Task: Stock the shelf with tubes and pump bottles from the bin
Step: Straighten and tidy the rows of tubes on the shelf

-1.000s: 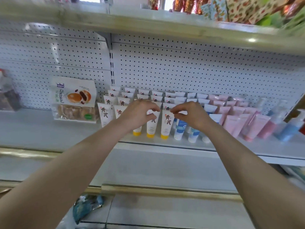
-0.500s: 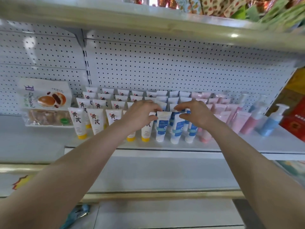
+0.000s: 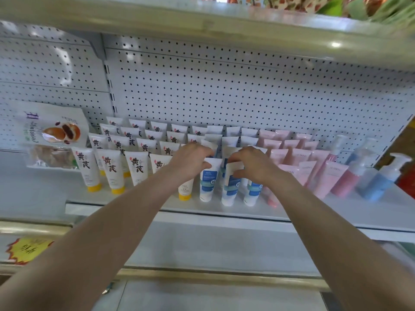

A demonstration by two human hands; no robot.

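Left hand [image 3: 190, 160] pinching the top of one blue tube [image 3: 208, 185], right hand [image 3: 250, 163] that of the neighbouring tube [image 3: 231, 189], I should square both upright without toppling the rows [image 3: 232, 132] beyond my knuckles.

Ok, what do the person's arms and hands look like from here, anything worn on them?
Nothing worn that shows. The left forearm and right forearm are bare right to the frame's edge, with no sleeve or cuff in view. The left grip and right grip are ungloved hands; no watch, bracelet or ring shows on the sides facing the camera.
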